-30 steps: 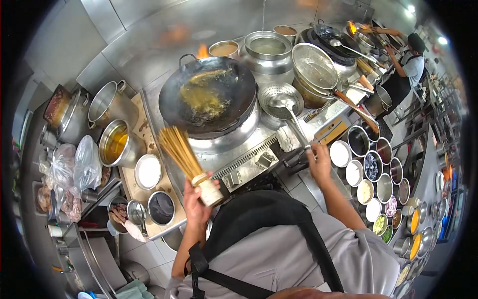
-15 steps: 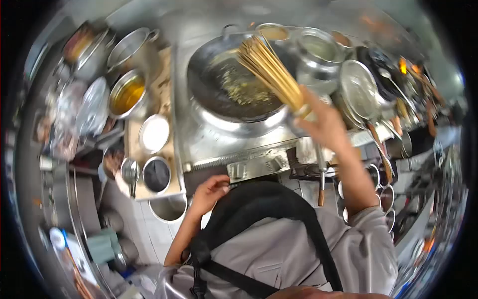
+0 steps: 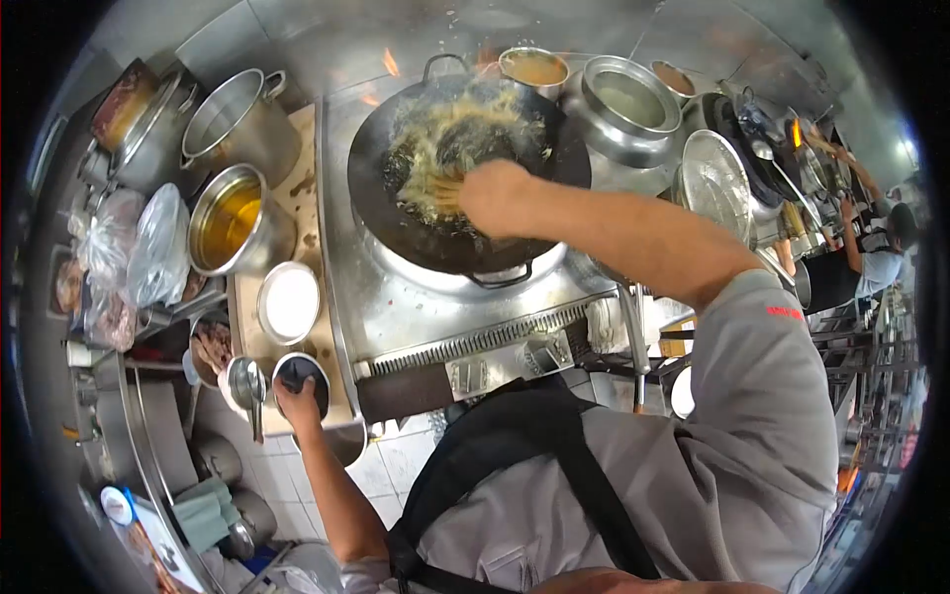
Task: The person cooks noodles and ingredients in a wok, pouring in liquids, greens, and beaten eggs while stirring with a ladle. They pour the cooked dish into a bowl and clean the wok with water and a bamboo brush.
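Observation:
My right hand [image 3: 498,198] is closed around a bamboo wok brush [image 3: 448,195], whose bristles are down inside the black wok [image 3: 386,223]. The hand covers most of the brush. Foamy, yellowish liquid [image 3: 495,109] with small bits swirls around the bristles and up the wok's far side. At the left counter, my left hand [image 3: 303,404] reaches into a white-rimmed container [image 3: 278,362]. Its fingers are bent over a dark, folded-looking item [image 3: 295,370]; their tips are hidden, and I cannot make out what they hold.
Flames [image 3: 390,62] rise behind the wok. Left of it stand a pot of amber liquid [image 3: 235,220], a bowl of white contents [image 3: 289,302] and a ladle [image 3: 255,396]. A steel pot [image 3: 633,139] and a strainer [image 3: 715,183] are to the right. Another person [image 3: 876,262] works at far right.
The brush has gone from raised above the wok down into it, and the liquid inside now churns. My left hand has moved left, from near the stove front to the white-rimmed container.

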A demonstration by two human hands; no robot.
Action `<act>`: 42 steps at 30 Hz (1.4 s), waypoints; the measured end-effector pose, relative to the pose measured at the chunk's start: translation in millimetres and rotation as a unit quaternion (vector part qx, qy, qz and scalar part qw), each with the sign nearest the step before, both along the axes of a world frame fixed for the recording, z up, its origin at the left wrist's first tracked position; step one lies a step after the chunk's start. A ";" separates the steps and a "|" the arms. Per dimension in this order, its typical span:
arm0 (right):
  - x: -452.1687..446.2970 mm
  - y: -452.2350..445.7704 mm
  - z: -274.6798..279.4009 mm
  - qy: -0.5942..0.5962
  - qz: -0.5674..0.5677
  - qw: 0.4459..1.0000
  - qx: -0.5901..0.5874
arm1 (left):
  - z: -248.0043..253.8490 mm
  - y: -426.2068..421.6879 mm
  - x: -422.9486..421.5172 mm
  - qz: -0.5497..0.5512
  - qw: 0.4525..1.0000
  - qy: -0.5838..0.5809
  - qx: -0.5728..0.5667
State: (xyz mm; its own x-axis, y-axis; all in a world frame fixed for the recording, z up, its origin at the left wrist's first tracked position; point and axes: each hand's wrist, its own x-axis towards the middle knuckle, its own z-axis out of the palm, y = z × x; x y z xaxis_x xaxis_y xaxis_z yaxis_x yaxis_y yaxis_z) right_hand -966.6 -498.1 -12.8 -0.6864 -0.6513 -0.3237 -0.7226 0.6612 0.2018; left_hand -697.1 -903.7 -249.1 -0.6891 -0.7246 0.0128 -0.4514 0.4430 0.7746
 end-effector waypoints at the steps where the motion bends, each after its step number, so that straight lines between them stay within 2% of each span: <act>1: -17.5 6.1 -13.1 0.014 -0.017 0.997 -0.067 | -15.2 -7.0 -4.3 0.009 1.000 -0.002 0.017; 2: -35.7 13.0 -24.8 0.022 -0.033 0.990 -0.134 | -7.7 -0.2 -8.4 0.007 1.000 -0.004 0.021; 3: -50.0 14.9 -23.2 0.019 -0.035 0.990 -0.132 | 13.9 11.9 -14.8 0.008 0.999 -0.040 0.010; 4: -68.8 14.2 -17.6 0.005 -0.114 0.986 -0.119 | 25.6 18.1 -21.1 0.013 0.997 -0.070 -0.002; 5: -80.3 10.3 -12.6 -0.008 -0.190 0.976 -0.108 | 16.0 11.3 -22.5 0.010 0.995 -0.101 -0.008; 6: -60.3 4.0 -12.2 -0.011 -0.190 0.976 -0.106 | 15.3 11.3 -17.4 0.010 0.995 -0.104 -0.007; 8: -15.1 -9.1 -18.4 0.041 -0.044 0.997 -0.041 | 14.6 10.6 -11.9 -0.069 0.990 -0.101 -0.069; 9: -27.6 -11.8 -20.7 0.042 -0.041 0.997 -0.042 | 13.0 9.1 -12.6 -0.078 0.986 -0.118 -0.084; 12: -69.2 -6.6 -31.9 0.021 -0.201 0.965 -0.168 | 21.1 8.5 -22.7 -0.056 0.986 -0.146 -0.055; 13: -72.2 -3.8 -27.3 0.006 -0.185 0.971 -0.154 | 22.9 4.7 -22.4 -0.029 0.993 -0.112 -0.021; 14: -60.7 -2.5 -26.0 0.013 -0.186 0.971 -0.152 | 0.4 -13.7 -16.5 -0.012 0.997 0.003 0.081; 15: -32.0 -0.6 -32.9 0.018 -0.137 0.982 -0.130 | 10.0 -10.2 -6.7 0.009 0.973 0.105 0.207; 16: -12.8 1.3 -37.0 0.027 -0.087 0.990 -0.107 | 33.1 -1.2 -0.1 0.030 0.921 0.207 0.329; 17: -8.5 13.8 -52.4 0.039 -0.041 0.997 -0.059 | 56.7 6.0 12.1 -0.016 0.874 0.273 0.403; 18: -22.4 23.9 -49.8 0.044 -0.042 0.997 -0.057 | 73.8 16.9 23.1 -0.061 0.814 0.335 0.471; 19: -43.1 34.5 -46.9 0.051 -0.098 0.991 -0.074 | 82.6 30.5 30.8 -0.062 0.814 0.332 0.473; 21: -93.6 46.3 -51.0 0.090 -0.176 0.972 -0.124 | 91.2 60.7 45.4 -0.078 0.624 0.420 0.654; 22: -91.0 39.3 -50.8 0.092 -0.173 0.973 -0.124 | 87.1 73.2 52.4 -0.090 0.611 0.415 0.669; 24: -59.2 25.2 -56.5 0.038 -0.108 0.990 -0.086 | 82.7 103.8 66.8 -0.120 0.533 0.406 0.733; 26: -18.5 32.5 -51.1 0.049 -0.025 0.997 -0.050 | 88.9 132.7 77.3 -0.134 0.515 0.376 0.759; 27: -26.8 39.5 -46.9 0.089 -0.037 0.989 -0.108 | 84.3 142.3 80.9 -0.138 0.459 0.356 0.802; 28: -37.7 44.5 -44.0 0.126 -0.051 0.977 -0.167 | 79.6 149.8 86.4 -0.119 0.447 0.336 0.820; 29: -52.0 40.8 -37.3 0.124 -0.050 0.977 -0.168 | 69.9 156.4 91.6 -0.101 0.413 0.333 0.842; 30: -70.6 31.8 -25.3 0.072 -0.126 0.982 -0.121 | 62.4 163.6 95.0 -0.083 0.376 0.331 0.862; 31: -81.5 25.9 -17.2 0.022 -0.199 0.977 -0.074 | 63.0 169.1 96.0 -0.065 0.438 0.319 0.838; 32: -70.3 25.1 -21.8 0.021 -0.197 0.977 -0.073 | 64.1 170.6 101.0 -0.063 0.438 0.320 0.837; 34: -31.3 28.4 -43.7 0.040 -0.043 0.998 0.007 | 66.8 171.4 109.3 -0.079 0.519 0.302 0.795; 35: -29.4 41.1 -55.5 0.027 -0.050 0.998 -0.041 | 77.7 175.8 108.6 -0.067 0.585 0.287 0.756; 36: -39.7 42.3 -46.1 0.030 -0.048 0.998 -0.041 | 68.3 171.9 107.9 -0.068 0.584 0.290 0.755; 38: -76.2 47.2 -25.9 0.038 -0.162 0.981 -0.096 | 44.0 161.0 119.0 -0.018 0.578 0.221 0.785; 39: -94.0 43.0 -26.1 0.074 -0.149 0.983 -0.080 | 64.0 175.2 106.6 0.036 0.611 0.231 0.756; 40: -94.4 46.9 -35.3 0.073 -0.147 0.983 -0.080 | 70.3 177.8 104.7 0.038 0.611 0.232 0.756; 42: -55.9 43.5 -31.0 0.024 -0.113 0.992 -0.059 | 77.9 181.1 108.8 0.029 0.677 0.221 0.702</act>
